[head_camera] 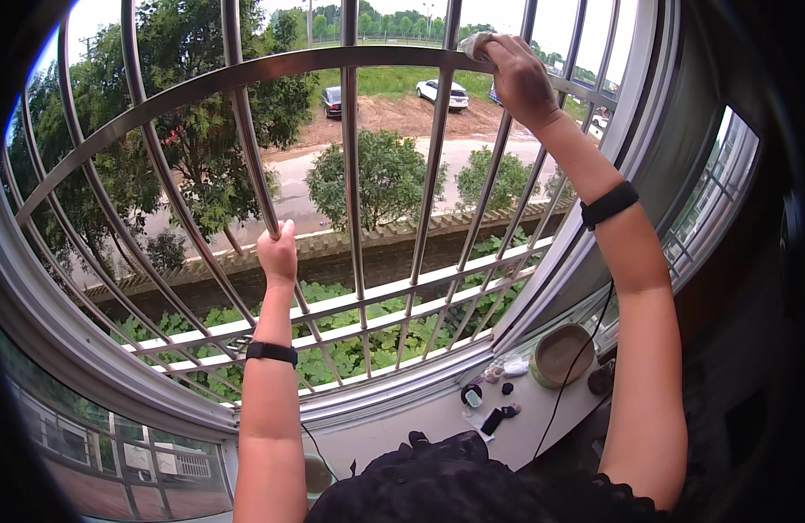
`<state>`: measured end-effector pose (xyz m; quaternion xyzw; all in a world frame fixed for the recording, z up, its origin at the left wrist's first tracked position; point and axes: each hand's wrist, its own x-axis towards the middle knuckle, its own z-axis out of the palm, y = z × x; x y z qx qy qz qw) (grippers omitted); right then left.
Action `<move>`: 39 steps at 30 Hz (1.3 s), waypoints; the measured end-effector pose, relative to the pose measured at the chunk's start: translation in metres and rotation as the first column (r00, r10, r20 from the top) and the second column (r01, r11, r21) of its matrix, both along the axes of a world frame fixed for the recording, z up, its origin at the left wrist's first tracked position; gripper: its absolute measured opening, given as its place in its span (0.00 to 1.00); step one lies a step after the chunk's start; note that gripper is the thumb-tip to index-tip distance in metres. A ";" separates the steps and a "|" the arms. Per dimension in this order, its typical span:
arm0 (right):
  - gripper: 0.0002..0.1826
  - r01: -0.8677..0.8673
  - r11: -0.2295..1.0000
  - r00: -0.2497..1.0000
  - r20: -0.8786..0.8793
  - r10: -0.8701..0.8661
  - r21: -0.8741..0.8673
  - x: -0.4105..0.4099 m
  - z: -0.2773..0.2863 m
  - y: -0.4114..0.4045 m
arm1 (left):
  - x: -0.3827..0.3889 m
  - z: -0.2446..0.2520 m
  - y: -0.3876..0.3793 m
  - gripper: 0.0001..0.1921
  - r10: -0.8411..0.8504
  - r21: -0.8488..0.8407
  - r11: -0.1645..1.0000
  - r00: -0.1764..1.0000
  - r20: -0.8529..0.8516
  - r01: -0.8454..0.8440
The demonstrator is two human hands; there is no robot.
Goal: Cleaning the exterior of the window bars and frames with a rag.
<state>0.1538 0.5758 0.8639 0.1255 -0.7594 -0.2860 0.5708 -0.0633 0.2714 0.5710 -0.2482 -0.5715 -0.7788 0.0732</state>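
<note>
My left hand point(277, 255) is closed around an upright metal bar point(249, 140) of the window grille, low on the left of centre. High on the right, my right hand point(521, 77) grips a crumpled pale cloth point(478, 47). That cloth lies against the flat metal crossbar point(298, 63), beside the point where an upright bar meets it. The crossbar looks curved and spans the upper part of the grille. Two white lower rails point(389, 294) run across the bars beneath my hands. The fingertips of my right hand are partly hidden by the cloth.
A tiled sill point(376, 431) below holds a round pot point(563, 356), a black roll and small items. A green-rimmed container point(317, 475) stands near my left arm. A black cable point(565, 386) hangs at the right. Window frames point(612, 163) flank the opening; trees and parked cars are outside.
</note>
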 end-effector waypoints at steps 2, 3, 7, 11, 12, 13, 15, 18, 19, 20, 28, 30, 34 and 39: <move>0.15 0.047 0.988 0.999 0.017 -0.045 -0.145 0.004 0.000 0.022 | 0.008 0.003 0.005 0.14 0.018 -0.019 1.000 0.998 0.058 -0.017; 0.16 -0.011 0.980 0.991 0.130 0.038 -0.199 -0.001 0.002 0.021 | 0.009 0.004 0.005 0.13 0.038 -0.018 0.999 0.997 0.061 -0.037; 0.19 -0.117 0.975 0.963 0.220 0.158 -0.189 -0.016 -0.003 0.000 | 0.019 0.018 -0.004 0.13 -0.038 0.042 0.999 0.989 0.144 0.033; 0.12 0.021 0.959 0.957 0.284 0.063 -0.284 0.021 0.001 0.000 | 0.015 0.012 -0.001 0.13 -0.074 0.052 0.996 0.986 0.152 0.066; 0.12 -0.011 0.979 0.974 0.221 0.056 -0.202 0.020 0.001 0.006 | 0.016 0.013 -0.001 0.12 -0.073 0.063 0.996 0.986 0.148 0.064; 0.13 -0.037 0.993 0.986 0.157 0.055 -0.115 0.018 -0.001 0.010 | 0.017 0.014 -0.002 0.11 -0.071 0.076 0.995 0.987 0.145 0.060; 0.14 -0.013 0.989 0.989 0.142 0.035 -0.151 0.011 -0.013 0.017 | 0.020 0.014 0.000 0.10 -0.048 0.070 0.997 0.987 0.151 0.038; 0.15 0.052 0.975 0.998 -0.031 -0.060 -0.214 -0.001 -0.023 0.021 | 0.023 0.016 0.003 0.10 -0.027 0.050 0.999 0.989 0.143 0.020; 0.15 0.039 0.976 0.999 -0.022 -0.045 -0.213 -0.006 -0.026 0.019 | 0.023 0.016 0.001 0.12 -0.009 0.048 0.999 0.991 0.131 0.003; 0.14 0.061 0.978 0.993 -0.086 -0.079 -0.197 -0.010 -0.028 0.019 | 0.024 0.015 0.001 0.13 0.002 0.053 0.999 0.994 0.110 -0.008; 0.13 0.107 0.983 0.966 -0.219 -0.138 -0.147 -0.022 -0.032 0.016 | 0.023 0.013 0.001 0.16 0.049 0.083 0.995 0.995 0.086 -0.057; 0.13 0.102 0.980 0.969 -0.204 -0.137 -0.172 -0.023 -0.034 0.016 | 0.021 0.010 0.002 0.15 0.081 0.096 0.991 0.993 0.085 -0.089; 0.13 0.142 0.973 0.964 -0.199 -0.178 -0.182 -0.024 -0.036 0.020 | 0.018 0.004 0.004 0.15 0.130 0.065 0.989 0.990 0.056 -0.133; 0.18 0.156 0.968 0.968 -0.167 -0.190 -0.197 -0.026 -0.035 0.019 | 0.012 0.002 0.002 0.18 0.226 0.004 0.974 0.974 0.009 -0.226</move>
